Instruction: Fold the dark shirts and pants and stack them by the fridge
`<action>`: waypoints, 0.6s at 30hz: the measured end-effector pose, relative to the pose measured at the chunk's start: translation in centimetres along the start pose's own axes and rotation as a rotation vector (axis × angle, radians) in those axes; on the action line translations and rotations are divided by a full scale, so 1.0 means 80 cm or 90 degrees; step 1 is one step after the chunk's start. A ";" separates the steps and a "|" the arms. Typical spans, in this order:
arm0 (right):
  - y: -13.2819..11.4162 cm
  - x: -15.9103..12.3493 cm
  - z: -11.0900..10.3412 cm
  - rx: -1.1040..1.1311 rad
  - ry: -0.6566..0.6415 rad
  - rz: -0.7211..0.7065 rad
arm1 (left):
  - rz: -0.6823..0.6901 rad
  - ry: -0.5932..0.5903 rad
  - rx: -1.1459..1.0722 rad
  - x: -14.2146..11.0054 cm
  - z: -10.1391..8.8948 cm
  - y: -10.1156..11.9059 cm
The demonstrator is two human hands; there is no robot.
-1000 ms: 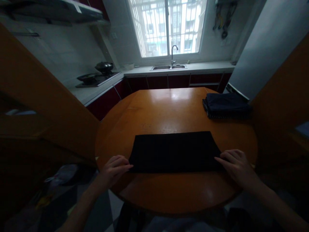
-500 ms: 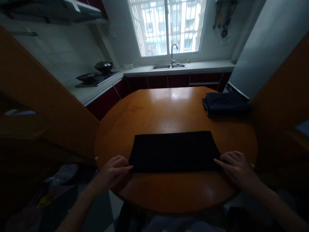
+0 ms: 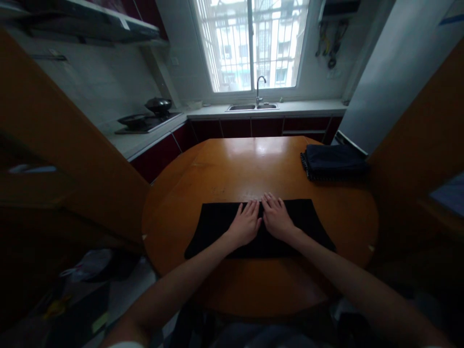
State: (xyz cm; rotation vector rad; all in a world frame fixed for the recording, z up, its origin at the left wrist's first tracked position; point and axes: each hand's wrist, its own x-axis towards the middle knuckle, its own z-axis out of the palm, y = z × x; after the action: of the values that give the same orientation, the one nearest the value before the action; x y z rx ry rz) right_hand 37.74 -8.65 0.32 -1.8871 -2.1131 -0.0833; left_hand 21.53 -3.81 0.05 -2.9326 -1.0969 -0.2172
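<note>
A black folded cloth (image 3: pixel 213 227), perhaps a garment, lies flat across the near half of the wooden table. My left hand (image 3: pixel 246 223) rests palm down on its middle, fingers stretched toward the far edge. Close beside it, my right hand (image 3: pixel 276 217) also lies flat on the cloth, its fingertips reaching about the far edge. Both hands are open and nearly touch each other. My forearms hide part of the cloth's near side.
The rounded wooden table (image 3: pixel 239 164) carries a stack of dark folded cloth (image 3: pixel 335 162) at its far right. Beyond are a counter with a sink (image 3: pixel 242 108) and a stove (image 3: pixel 145 124) with pans. Wooden panels flank both sides; bags lie on the floor at left.
My hands have let go of the cloth's two near corners and moved inward and away from me, to its middle. They now lie flat on it. The view has tilted up slightly.
</note>
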 end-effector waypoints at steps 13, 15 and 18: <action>0.059 -0.039 0.031 0.007 -0.056 0.127 | -0.113 -0.008 0.005 -0.045 0.016 -0.045; 0.083 -0.052 0.029 0.003 -0.045 0.145 | -0.186 -0.010 -0.001 -0.066 0.014 -0.077; 0.113 -0.071 0.025 0.002 -0.038 0.179 | -0.271 -0.001 -0.001 -0.098 0.015 -0.127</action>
State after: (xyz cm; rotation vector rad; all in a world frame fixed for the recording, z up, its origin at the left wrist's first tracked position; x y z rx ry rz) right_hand 46.74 -12.42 -4.49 -2.1881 -1.8591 0.0400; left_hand 9.17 -1.18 -2.60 -2.6616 -1.7077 -0.2146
